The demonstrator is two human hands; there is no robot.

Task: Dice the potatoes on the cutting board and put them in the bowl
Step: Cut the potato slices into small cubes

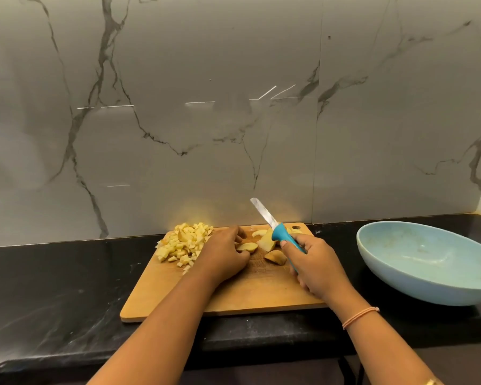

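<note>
A wooden cutting board (233, 295) lies on the black counter. A heap of diced potato (184, 244) covers its far left corner. Several larger potato wedges (275, 257) lie near its far right. My left hand (224, 255) pinches one potato wedge (247, 247) at the board's middle. My right hand (317, 266) grips the blue handle of a knife (272, 226), whose blade points up and away to the left, above the wedges and off the board. A light blue bowl (428, 262) stands to the right of the board, with no potato inside.
The black stone counter (53, 287) runs left and right of the board, with its front edge close to me. A grey marble backsplash (233, 120) rises right behind the board and bowl.
</note>
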